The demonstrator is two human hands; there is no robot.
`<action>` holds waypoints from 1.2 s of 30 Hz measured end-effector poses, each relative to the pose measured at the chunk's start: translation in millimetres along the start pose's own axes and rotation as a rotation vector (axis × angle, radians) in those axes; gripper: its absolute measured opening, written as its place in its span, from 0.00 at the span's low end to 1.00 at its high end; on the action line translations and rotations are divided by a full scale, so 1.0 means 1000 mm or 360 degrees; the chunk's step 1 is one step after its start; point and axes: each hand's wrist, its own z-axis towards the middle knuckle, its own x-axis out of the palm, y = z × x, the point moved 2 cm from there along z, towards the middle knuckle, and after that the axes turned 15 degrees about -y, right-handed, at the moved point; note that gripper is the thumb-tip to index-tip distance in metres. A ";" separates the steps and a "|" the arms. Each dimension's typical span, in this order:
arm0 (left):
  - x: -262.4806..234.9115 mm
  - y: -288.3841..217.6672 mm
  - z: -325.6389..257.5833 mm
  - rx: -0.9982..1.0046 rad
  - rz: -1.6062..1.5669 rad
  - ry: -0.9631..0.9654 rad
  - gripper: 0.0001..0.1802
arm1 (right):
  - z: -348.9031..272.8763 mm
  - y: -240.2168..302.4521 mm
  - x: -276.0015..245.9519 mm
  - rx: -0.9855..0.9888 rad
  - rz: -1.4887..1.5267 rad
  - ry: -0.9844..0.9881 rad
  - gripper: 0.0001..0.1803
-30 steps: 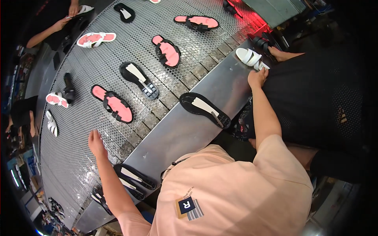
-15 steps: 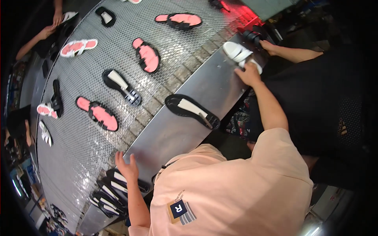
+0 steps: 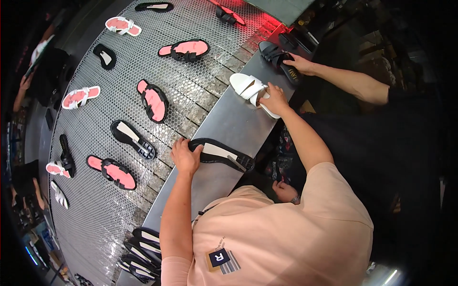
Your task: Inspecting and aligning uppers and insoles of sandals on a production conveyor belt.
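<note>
My left hand (image 3: pixel 185 157) is at the left end of a black shoe sole (image 3: pixel 222 155) with a pale strip down its middle, its thumb over the edge and its fingers at the far side. The sole lies on a smooth metal ledge (image 3: pixel 179 188). Farther right, my right hand (image 3: pixel 274 100) grips a white strappy sandal (image 3: pixel 250 87) at its heel end, over the same ledge. Just beyond it a co-worker's hand (image 3: pixel 301 64) holds a black sandal (image 3: pixel 279 57).
A metal mesh conveyor (image 3: pixel 191 100) beside the ledge carries black soles (image 3: pixel 132 138) and sandals with pink insoles (image 3: pixel 155 101). Several black soles (image 3: pixel 143 252) are stacked at the ledge's near left end. A co-worker's other hand (image 3: pixel 285 191) hangs below the ledge. Red light glows by a grey housing (image 3: pixel 281 9).
My left hand has moved from beside the stacked soles to the single sole on the ledge. My right hand keeps hold of the white sandal. The co-worker's black sandal has come into fuller view.
</note>
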 end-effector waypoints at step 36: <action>-0.072 0.110 -0.062 -0.1370 -0.2895 -0.0110 0.23 | -0.179 0.151 0.003 0.0526 0.2099 0.1534 0.15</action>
